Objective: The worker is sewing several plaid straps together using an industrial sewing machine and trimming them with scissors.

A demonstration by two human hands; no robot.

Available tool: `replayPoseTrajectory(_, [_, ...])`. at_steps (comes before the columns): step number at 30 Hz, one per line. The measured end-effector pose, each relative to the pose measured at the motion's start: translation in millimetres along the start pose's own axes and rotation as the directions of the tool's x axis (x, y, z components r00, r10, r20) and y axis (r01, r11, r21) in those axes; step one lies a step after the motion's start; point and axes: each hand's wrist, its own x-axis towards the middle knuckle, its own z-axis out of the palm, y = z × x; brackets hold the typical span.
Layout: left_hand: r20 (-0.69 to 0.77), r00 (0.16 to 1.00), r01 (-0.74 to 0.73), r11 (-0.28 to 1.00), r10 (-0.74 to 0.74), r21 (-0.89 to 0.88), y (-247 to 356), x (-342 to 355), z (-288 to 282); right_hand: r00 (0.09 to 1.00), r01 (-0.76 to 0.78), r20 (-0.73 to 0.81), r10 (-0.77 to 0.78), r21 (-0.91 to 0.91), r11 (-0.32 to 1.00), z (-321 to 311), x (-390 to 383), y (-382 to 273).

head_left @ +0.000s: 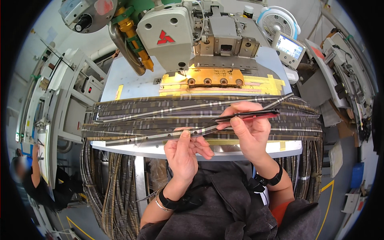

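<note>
Just in front of the sewing machine lies a wide layer of dark woven straps (160,125) with pale stripes and marks, running left to right. My left hand (182,154) pinches the nearest strap (148,138) between thumb and fingers; small dark dots sit along this strap. My right hand (252,130) is closed around a slim red-and-black tool that looks like thread snips (262,115). Its dark narrow end points left, close above the held strap. The right fingers hide part of the tool and the strap there.
The sewing machine head (167,38) and a yellow clamp plate (216,77) stand beyond the straps. More straps (114,188) hang off the table's front. A small screen (289,48) and a fan (278,23) are at back right. Another person (44,182) works far left.
</note>
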Motion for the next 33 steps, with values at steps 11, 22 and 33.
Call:
replayPoseTrajectory(11, [-0.012, 1.0, -0.016, 0.999, 0.016, 0.037, 6, 2, -2, 0.986, 0.05, 0.165, 0.01, -0.356, 0.933, -11, 3, -20])
replayPoseTrajectory(22, [0.053, 0.995, 0.08, 0.994, -0.084, 0.077, 30, 2, -11, 0.909, -0.139, 0.373, 0.184, -0.143, 0.98, -6, 27, -27])
replayPoseTrajectory(33, [0.062, 0.991, 0.11, 0.982, -0.121, 0.157, 49, -1, -18, 0.869, -0.434, 0.273, 0.412, 0.022, 0.901, 3, 38, -30])
